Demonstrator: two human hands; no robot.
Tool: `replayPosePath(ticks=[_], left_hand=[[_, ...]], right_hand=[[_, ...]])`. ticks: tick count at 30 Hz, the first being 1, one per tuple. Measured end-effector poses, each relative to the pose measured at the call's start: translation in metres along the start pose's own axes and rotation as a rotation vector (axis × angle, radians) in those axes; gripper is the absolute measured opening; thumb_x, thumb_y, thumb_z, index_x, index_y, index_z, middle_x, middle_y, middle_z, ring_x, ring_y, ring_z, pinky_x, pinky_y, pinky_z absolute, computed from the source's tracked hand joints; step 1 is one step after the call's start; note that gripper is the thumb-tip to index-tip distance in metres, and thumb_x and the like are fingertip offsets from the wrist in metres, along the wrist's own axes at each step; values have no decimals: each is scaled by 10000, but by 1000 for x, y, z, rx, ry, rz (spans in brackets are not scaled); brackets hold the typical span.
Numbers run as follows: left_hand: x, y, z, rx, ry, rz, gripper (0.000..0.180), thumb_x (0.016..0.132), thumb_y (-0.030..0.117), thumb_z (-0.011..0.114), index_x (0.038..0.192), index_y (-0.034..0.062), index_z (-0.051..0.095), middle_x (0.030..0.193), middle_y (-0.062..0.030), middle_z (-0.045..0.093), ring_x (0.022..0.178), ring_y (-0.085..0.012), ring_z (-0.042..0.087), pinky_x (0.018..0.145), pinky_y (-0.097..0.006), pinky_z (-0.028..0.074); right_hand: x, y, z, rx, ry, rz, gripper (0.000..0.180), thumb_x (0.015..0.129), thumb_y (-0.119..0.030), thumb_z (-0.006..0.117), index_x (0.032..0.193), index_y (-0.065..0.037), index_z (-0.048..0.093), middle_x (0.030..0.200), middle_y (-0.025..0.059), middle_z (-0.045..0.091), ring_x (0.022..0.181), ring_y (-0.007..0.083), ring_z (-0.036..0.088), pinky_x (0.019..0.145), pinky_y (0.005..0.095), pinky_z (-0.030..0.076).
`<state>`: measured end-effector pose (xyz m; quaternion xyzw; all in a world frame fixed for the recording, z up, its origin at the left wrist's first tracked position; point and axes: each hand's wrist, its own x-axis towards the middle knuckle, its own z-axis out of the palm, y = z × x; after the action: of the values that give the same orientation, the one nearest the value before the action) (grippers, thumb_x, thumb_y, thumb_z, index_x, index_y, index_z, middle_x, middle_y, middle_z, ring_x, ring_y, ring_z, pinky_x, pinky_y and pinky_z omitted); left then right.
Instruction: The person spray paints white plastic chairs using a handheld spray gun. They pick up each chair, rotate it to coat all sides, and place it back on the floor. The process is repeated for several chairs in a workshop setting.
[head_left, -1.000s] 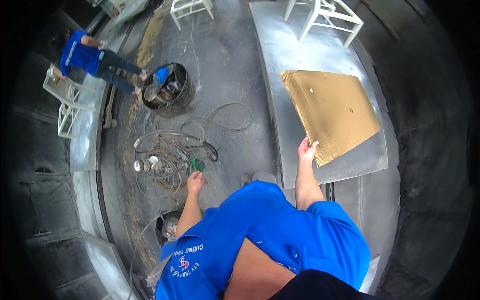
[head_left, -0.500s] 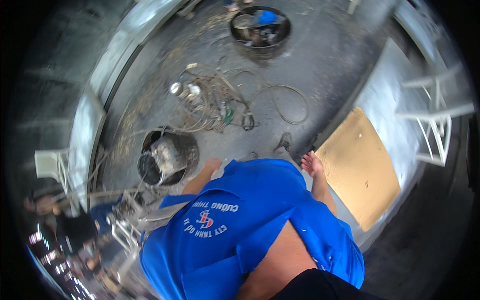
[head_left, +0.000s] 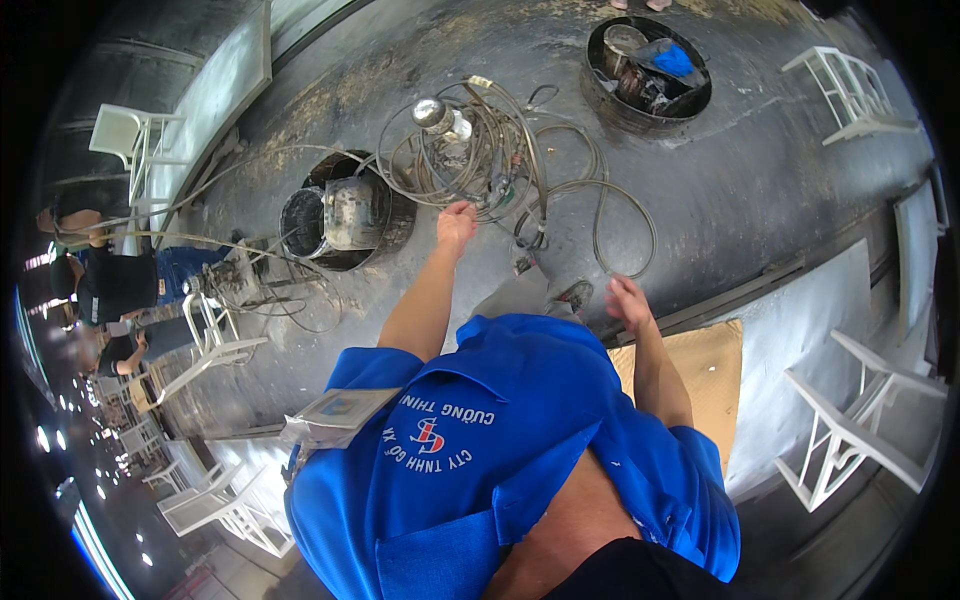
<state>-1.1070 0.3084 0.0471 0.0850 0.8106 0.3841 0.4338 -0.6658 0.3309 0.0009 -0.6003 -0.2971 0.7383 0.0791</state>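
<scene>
Grey, dusty concrete floor [head_left: 760, 190], scuffed with sandy patches. White metal frames [head_left: 850, 90] stand right of it, more [head_left: 860, 420] at its lower right and along its left edge [head_left: 135, 140]. Pale panel [head_left: 225, 85] upper left. Bright ceiling lights [head_left: 60, 420] far left.

even daylight, soft shadows; strong fisheye bending at rim, dark corners; perhaps slight blur

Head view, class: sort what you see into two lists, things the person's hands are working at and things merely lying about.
In hand:
left hand, open, reaching to the tangled coil of grey hoses and cables
right hand, open, empty, above the flat brown cardboard sheet

Lying about:
round black tub of scrap with a blue piece
dark bucket holding a metal can
white metal frame
</scene>
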Motion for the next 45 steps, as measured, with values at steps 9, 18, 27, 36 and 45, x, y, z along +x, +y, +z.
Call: replayPosePath(ticks=[9, 18, 27, 36, 45], left_hand=[[29, 12, 68, 599, 72, 196, 659, 860, 390, 772, 1420, 110, 566, 1366, -214, 597, 1299, -392, 555, 1088, -462, 461], [60, 25, 94, 732, 102, 63, 436, 932, 275, 607, 1298, 38, 606, 1311, -189, 531, 1240, -381, 513, 1086, -552, 379], [64, 47, 92, 560, 58, -212, 543, 893, 363, 614, 1370, 104, 610, 1429, -165, 436, 1329, -365, 406, 1097, -539, 310], [-2, 104, 51, 420, 131, -208, 597, 840, 546, 651, 1339, 219, 681, 1457, -159, 518, 1385, -383, 442, 1073, -619, 330], [-166, 171, 42, 468, 514, -72, 413, 792, 474, 709, 1065, 172, 781, 1137, -97, 653, 1152, -296, 591, 943, -573, 373]], right_hand=[[30, -186, 151, -373, -180, -173, 999, 893, -405, 788, 1640, -111, 194, 1627, 207, 322, 1443, 373, 402, 1073, 483, 457], [64, -233, 194, -411, -242, 16, 1091, 917, -395, 754, 1649, -86, 6, 1696, 163, 121, 1530, 348, 236, 1159, 550, 309], [86, -268, 172, -323, -686, 39, 365, 1023, -279, 626, 1334, -101, 562, 1358, 83, 577, 1318, 242, 489, 1076, 505, 397], [63, -369, 179, -402, -1211, -135, 190, 1030, -142, 618, 1195, -55, 586, 1106, 112, 676, 1045, 279, 688, 952, 438, 535], [-47, -484, 240, -1069, -2143, -570, 423, 732, -224, 913, 1052, 7, 761, 952, 95, 770, 944, 256, 719, 869, 403, 527]])
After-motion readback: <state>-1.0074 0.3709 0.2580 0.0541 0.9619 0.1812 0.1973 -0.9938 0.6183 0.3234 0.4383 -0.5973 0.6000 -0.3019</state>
